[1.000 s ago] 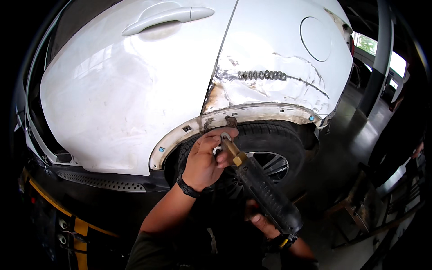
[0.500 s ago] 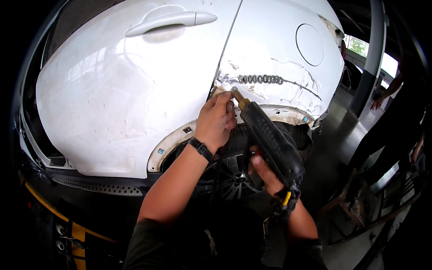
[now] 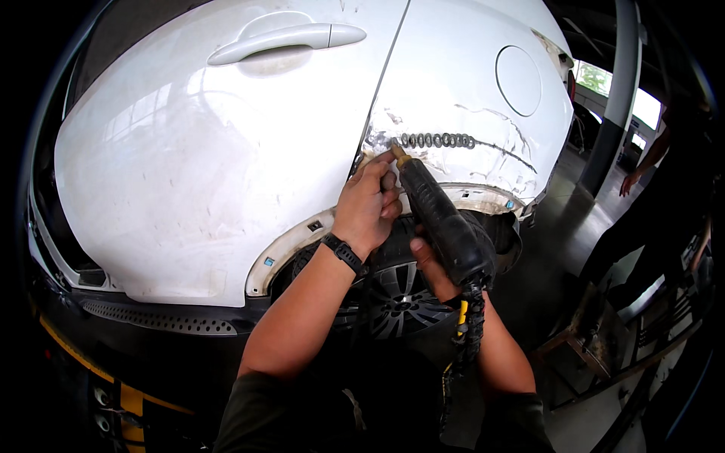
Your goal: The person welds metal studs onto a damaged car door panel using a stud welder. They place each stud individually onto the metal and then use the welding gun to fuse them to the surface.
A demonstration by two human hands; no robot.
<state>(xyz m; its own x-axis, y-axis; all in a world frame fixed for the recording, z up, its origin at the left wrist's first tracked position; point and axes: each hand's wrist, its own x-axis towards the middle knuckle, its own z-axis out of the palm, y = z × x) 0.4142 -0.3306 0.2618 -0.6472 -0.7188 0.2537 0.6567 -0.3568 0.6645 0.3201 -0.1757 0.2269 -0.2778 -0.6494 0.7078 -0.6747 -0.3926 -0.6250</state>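
Note:
My right hand [image 3: 436, 272] grips a black dent-pulling spot welder gun [image 3: 445, 219], which slants up and to the left. Its brass-coloured tip [image 3: 399, 153] meets the white rear panel [image 3: 445, 83] at the left end of a row of upright metal ring washers [image 3: 438, 140]. Beside that tip is my left hand [image 3: 368, 200], its fingers curled and the index fingertip against the nozzle end. Whatever lies inside those fingers is hidden. The panel around the washers is creased and scratched, with a dark line running to the right.
A white car door [image 3: 189, 166] with a handle [image 3: 294, 41] fills the left. Below the washers are the bare wheel arch [image 3: 302, 234] and wheel [image 3: 400, 302]. A cable [image 3: 468, 332] hangs from the gun. At right are a person in dark clothes [image 3: 642, 226] and a small stool [image 3: 593, 336].
The gun's tip has moved up against the panel at the row's left end, with the ring at the tip now beside the other washers. The gun's rear has shifted left.

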